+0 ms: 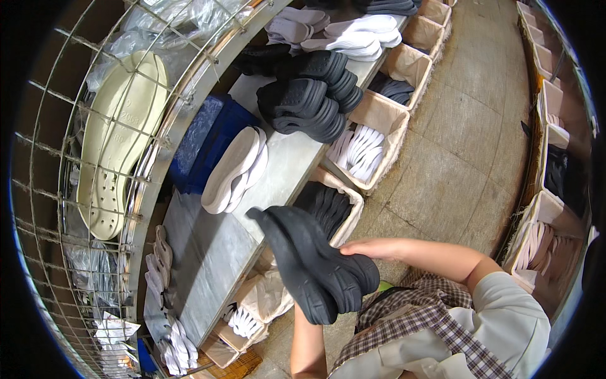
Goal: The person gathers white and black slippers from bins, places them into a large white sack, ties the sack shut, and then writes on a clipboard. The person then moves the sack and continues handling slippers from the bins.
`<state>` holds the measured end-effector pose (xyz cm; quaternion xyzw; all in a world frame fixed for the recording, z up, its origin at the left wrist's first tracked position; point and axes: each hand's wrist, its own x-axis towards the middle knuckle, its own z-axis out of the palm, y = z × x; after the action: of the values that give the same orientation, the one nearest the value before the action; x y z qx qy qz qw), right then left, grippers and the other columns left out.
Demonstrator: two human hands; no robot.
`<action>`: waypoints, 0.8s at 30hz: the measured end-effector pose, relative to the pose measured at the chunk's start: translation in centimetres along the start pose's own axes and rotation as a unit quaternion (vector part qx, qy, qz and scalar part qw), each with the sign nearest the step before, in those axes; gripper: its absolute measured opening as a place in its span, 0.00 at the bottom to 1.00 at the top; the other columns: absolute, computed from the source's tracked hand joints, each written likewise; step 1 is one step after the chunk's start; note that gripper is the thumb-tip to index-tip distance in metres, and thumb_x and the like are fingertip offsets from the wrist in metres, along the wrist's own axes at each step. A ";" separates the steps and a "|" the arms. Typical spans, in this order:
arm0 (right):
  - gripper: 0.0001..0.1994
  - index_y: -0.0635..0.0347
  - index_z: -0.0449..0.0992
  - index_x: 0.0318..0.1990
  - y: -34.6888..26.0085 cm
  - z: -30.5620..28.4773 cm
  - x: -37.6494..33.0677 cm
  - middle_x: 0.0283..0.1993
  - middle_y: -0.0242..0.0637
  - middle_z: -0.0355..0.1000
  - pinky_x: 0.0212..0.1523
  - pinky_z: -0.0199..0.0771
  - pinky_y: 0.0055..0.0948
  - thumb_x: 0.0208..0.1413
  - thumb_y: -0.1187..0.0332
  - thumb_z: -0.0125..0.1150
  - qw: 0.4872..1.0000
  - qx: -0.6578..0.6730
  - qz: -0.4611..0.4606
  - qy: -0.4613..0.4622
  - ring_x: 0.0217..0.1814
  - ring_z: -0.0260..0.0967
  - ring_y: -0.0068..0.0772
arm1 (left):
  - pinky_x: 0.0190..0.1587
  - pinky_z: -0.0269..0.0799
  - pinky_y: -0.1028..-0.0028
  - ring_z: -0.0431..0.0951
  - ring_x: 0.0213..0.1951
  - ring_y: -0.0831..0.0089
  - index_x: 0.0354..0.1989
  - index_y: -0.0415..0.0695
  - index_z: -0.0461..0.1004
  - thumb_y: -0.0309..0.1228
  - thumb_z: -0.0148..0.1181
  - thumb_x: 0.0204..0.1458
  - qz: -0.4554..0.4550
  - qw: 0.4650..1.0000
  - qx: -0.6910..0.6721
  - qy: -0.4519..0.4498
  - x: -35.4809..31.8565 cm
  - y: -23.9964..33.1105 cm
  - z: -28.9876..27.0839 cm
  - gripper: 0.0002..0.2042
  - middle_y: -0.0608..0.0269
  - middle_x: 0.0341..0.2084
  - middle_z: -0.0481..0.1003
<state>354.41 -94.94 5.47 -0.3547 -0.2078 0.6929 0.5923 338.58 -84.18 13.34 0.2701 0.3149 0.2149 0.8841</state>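
Both hands hold a stack of black shoe soles in the air, above the near edge of the grey worktop and the boxes beside it. Right hand rests on the stack's right side, fingers closed against it. Left hand is hidden under the stack; only the forearm shows, so its grip cannot be told, though it probably supports the underside. On the worktop: white soles and a pile of black soles. A box of black soles stands just behind the held stack.

Soles above box beside table
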 end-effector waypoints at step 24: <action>0.22 0.71 0.73 0.42 -23.0 -8.4 4.8 0.44 0.45 0.71 0.42 0.72 0.36 0.45 0.60 0.59 0.909 -0.104 -0.145 0.377 0.47 0.69 0.37 | 0.59 0.60 0.58 0.68 0.54 0.55 0.54 0.39 0.67 0.43 0.47 0.48 0.089 0.964 -0.120 0.222 -0.1 -10.3 -10.6 0.27 0.54 0.51 0.70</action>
<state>375.86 -86.54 15.01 -0.6147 -0.0896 0.3885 0.6805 333.52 -88.49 0.11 0.1345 0.4499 0.3831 0.7955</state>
